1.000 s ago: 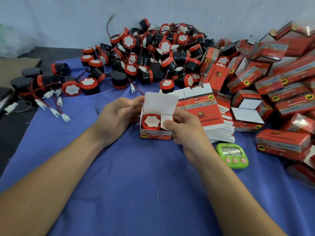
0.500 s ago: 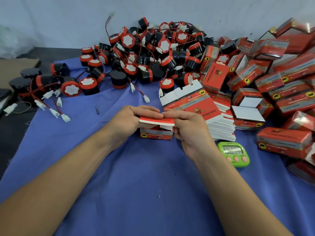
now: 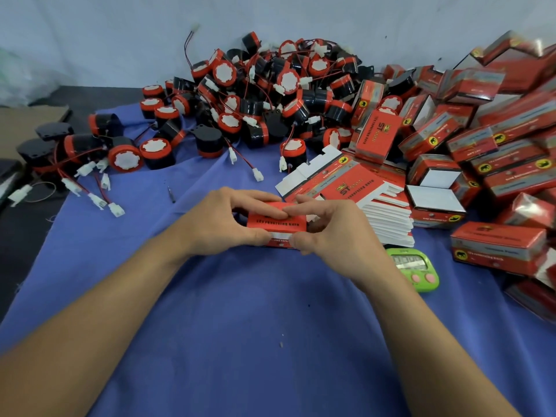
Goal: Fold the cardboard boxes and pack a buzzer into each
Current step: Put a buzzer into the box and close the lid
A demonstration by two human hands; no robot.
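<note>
Blue cloth [image 3: 240,326]: gripped box [image 3: 276,222], long axis left-right (lid up).

Small packing workshop: heaped buzzers [image 3: 255,94], piled printed cartons [image 3: 481,139], flat box blanks [image 3: 346,188], a timer [image 3: 413,267] on cloth-covered bench [image 3: 240,326].

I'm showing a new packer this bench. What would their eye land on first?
The tangled heap of red-and-black buzzers at the back of the blue cloth, and the pile of red boxes spilling along the right. At centre, the left hand and right hand pinch one red box, its lid folded over.
</note>
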